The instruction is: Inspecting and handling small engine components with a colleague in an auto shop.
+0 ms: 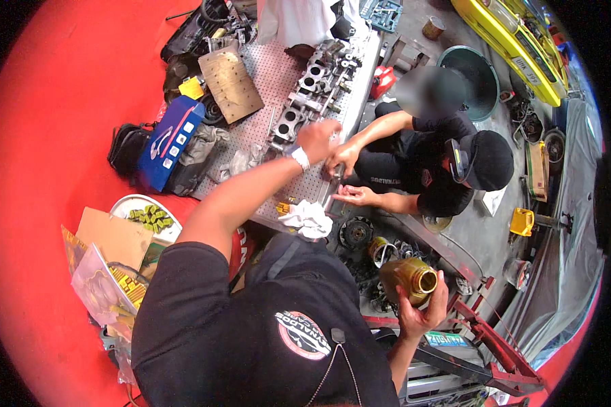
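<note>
My left hand [318,140], with a white band at its wrist, is closed above the table's edge beside an engine cylinder head [304,102]. What its fingers hold, if anything, is hidden. Low on the right, my right hand [422,311] grips an amber, open-necked bottle [402,277], its mouth tipped toward me. Just past my left hand, a co-worker's hand [346,157] holds a small dark part I cannot make out. The co-worker's other hand [357,196] is held out below it, palm up. A crumpled white cloth [307,218] lies at the table's near corner.
The perforated metal table [270,68] also bears a wooden board [231,84] and a blue box [172,144]. A co-worker in a black cap [490,160] crouches at the right. Beyond are a dark green tub [490,102] and a yellow car [516,47]. Red metal bars [502,346] stand lower right.
</note>
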{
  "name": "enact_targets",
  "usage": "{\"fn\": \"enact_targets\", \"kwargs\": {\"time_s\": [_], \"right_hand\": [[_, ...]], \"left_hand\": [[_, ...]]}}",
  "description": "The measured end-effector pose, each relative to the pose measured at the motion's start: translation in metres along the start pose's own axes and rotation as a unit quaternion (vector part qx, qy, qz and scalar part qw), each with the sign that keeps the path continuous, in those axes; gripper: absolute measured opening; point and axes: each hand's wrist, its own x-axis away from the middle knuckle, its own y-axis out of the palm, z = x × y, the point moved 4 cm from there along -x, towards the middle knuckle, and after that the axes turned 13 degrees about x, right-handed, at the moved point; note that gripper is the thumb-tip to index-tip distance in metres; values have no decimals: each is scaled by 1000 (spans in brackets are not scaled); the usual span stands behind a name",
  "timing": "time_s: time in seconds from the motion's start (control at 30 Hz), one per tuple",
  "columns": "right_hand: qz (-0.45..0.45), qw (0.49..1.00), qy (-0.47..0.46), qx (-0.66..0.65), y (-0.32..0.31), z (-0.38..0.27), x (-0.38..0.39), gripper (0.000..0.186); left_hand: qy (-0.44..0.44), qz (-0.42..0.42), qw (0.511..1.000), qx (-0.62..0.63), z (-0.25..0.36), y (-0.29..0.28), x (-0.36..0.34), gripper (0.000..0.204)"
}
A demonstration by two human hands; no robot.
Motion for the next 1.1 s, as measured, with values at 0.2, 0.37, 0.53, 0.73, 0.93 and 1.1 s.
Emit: {"fn": "enact_targets", "kwargs": {"time_s": [0.2, 0.37, 0.53, 0.73, 0.93, 1.1], "right_hand": [[9, 999, 38, 28, -2, -17, 6, 78], [7, 997, 57, 53, -1, -28, 4, 79], [-1, 995, 73, 63, 2, -35, -3, 80], [11, 994, 83, 72, 6, -43, -11, 79], [14, 993, 96, 73, 8, -46, -10, 78], [25, 990, 104, 90, 7, -44, -10, 78]], "left_hand": [[-33, 26, 995, -93, -47, -45, -96, 18], [40, -131, 978, -157, -70, -32, -133, 16], [180, -237, 925, -238, -74, -11, -147, 15], [232, -344, 867, -276, -84, -3, -163, 9], [273, -390, 824, -308, -84, -2, -165, 10], [313, -428, 784, -323, -68, -11, -166, 18]]}}
